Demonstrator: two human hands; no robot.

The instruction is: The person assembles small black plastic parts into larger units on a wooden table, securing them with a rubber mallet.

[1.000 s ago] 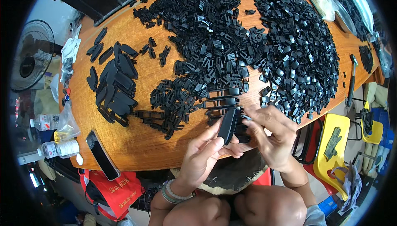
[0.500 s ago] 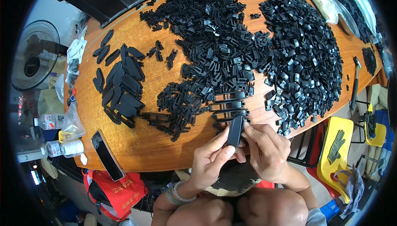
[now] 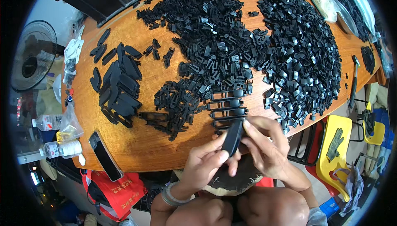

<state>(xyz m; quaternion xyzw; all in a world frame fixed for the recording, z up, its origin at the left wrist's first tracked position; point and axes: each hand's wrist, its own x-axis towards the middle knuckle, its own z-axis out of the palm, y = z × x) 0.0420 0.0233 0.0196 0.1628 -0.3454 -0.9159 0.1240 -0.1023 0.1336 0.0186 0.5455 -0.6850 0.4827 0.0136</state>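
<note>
Between my two hands, over the table's near edge, is an elongated black plastic piece (image 3: pixel 234 138), held tilted. My left hand (image 3: pixel 206 159) pinches its lower end between thumb and fingers. The fingertips of my right hand (image 3: pixel 266 145) grip its upper end. Just beyond them lies a row of black plastic frames (image 3: pixel 227 105) set side by side. Left of that row is a small heap of black clip parts (image 3: pixel 175 106). Farther left rests a stack of long black covers (image 3: pixel 120 83). Whether a smaller part sits in the held piece is hidden.
Large piles of black clips (image 3: pixel 211 27) and shiny black caps (image 3: pixel 302 60) cover the table's middle and right. A phone (image 3: pixel 106 156) lies at the near left edge. A hammer (image 3: pixel 354 81) lies at the right edge, beside a yellow chair (image 3: pixel 336 151) with a glove.
The held black piece has tilted further and shifted slightly down and left. My left hand has moved a little down with it; my right fingers have shifted along its upper end.
</note>
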